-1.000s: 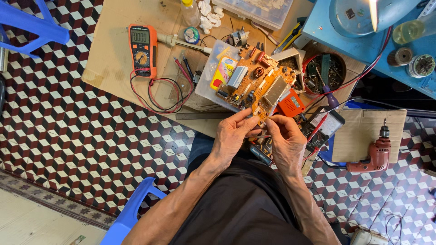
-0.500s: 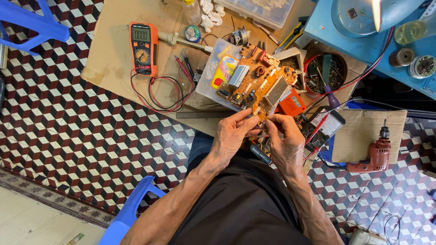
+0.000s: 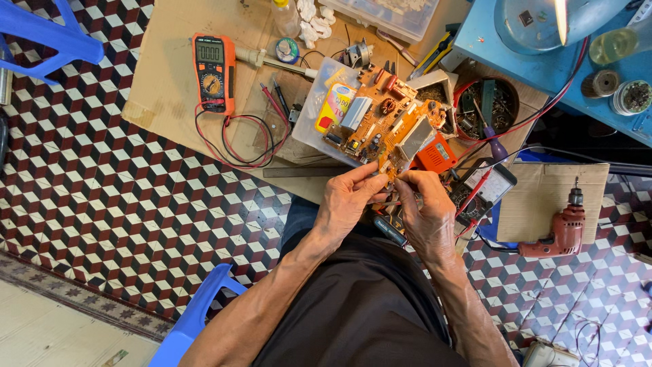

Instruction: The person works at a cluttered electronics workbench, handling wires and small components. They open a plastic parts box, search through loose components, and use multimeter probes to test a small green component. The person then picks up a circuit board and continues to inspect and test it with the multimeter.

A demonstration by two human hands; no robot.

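Note:
An orange circuit board (image 3: 384, 119) crowded with components lies tilted over the near edge of a brown cardboard sheet (image 3: 170, 75). My left hand (image 3: 348, 198) pinches the board's near corner between thumb and fingers. My right hand (image 3: 424, 211) is closed right beside it at the same corner, fingertips on the board; I cannot tell whether it holds a small tool. A dark screwdriver handle (image 3: 388, 230) lies under my hands, partly hidden.
An orange multimeter (image 3: 214, 71) with red and black leads lies at the left of the cardboard. A round tin of parts (image 3: 490, 105), a red drill (image 3: 562, 228), a blue bench (image 3: 543, 61) and blue plastic stools (image 3: 47, 34) surround the spot.
Both hands stay at the board's near corner with only slight finger shifts. The view has drifted a little.

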